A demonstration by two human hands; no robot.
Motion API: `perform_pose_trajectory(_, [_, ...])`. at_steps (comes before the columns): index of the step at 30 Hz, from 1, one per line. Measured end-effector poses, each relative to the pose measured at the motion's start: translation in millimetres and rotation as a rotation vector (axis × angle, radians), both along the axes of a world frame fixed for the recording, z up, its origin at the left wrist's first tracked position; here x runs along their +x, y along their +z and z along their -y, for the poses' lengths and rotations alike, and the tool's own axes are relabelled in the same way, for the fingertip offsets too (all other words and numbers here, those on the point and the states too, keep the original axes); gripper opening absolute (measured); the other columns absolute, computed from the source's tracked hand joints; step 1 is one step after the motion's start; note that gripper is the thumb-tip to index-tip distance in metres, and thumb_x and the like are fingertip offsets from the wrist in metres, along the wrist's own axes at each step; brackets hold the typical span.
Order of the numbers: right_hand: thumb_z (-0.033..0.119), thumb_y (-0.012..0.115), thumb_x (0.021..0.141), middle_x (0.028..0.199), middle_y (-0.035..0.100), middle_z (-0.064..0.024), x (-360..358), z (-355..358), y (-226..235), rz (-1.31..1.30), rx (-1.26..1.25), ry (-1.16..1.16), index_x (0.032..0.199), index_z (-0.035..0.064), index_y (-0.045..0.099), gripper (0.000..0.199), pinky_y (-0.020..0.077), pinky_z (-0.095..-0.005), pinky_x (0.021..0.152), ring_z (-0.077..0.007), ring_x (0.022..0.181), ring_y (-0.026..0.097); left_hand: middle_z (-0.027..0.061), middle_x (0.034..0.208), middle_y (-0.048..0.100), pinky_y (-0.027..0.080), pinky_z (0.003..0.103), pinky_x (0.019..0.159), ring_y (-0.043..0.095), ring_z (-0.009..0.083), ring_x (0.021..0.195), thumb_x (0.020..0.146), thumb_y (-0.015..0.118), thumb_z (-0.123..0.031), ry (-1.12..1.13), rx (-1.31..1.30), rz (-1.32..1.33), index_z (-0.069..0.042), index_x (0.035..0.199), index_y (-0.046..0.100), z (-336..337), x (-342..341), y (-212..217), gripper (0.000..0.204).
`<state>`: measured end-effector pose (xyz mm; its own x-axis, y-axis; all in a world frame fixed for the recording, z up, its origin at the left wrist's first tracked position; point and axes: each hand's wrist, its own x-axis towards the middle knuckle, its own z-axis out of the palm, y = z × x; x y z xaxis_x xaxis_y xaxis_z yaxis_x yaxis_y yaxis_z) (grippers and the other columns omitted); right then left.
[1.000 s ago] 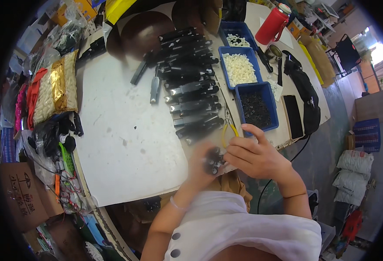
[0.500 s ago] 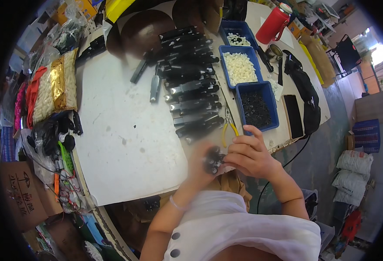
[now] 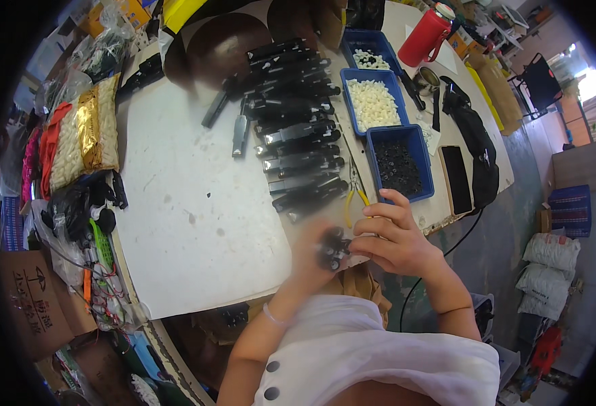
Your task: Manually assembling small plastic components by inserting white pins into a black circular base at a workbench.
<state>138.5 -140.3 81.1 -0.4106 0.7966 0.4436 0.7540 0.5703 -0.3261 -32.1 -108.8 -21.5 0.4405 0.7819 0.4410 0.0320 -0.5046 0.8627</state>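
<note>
Gripping a black part (image 3: pixel 335 249), the left hand (image 3: pixel 309 254) is wrapped around it at the near edge of the worktop (image 3: pixel 428 214). The right hand (image 3: pixel 394 233) brings its curled fingertips to the part's right side, index finger raised; whether they pinch anything cannot be told. Yellow-handled pliers (image 3: pixel 348 207) lie just beyond, between the black assemblies (image 3: pixel 301 133) and a blue tray (image 3: pixel 426 161) of small black pieces.

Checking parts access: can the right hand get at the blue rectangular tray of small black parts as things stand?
Likely yes: the right hand is close to the blue tray, nothing covers its open top, and yellow-handled metal pliers lie to its left.
</note>
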Motion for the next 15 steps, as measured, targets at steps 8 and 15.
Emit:
perform_pose_trajectory(8, [0.008, 0.063, 0.06, 0.099, 0.053, 0.0006, 1.2, 1.1, 0.1, 0.061, 0.001, 0.013, 0.083, 0.0135, 0.06, 0.024, 0.0322, -0.0464, 0.096, -0.0193, 0.105, 0.045, 0.0136, 0.098, 0.053, 0.046, 0.033, 0.075, 0.055, 0.0256, 0.086, 0.06, 0.081, -0.016, 0.011, -0.027, 0.005, 0.0, 0.108, 0.047, 0.1, 0.0, 0.4, 0.061])
perform_pose_trajectory(15, [0.01, 0.068, 0.06, 0.097, 0.053, 0.0008, 5.3, -2.4, 0.8, -0.066, -0.034, 0.0, 0.083, 0.0141, 0.061, 0.024, 0.0334, -0.0458, 0.095, -0.0202, 0.103, 0.046, 0.0137, 0.099, 0.053, 0.046, 0.032, 0.075, 0.055, 0.0259, 0.087, 0.06, 0.082, -0.017, 0.018, 0.011, -0.008, -0.002, 0.107, 0.048, -0.6, -0.5, 0.4, 0.061])
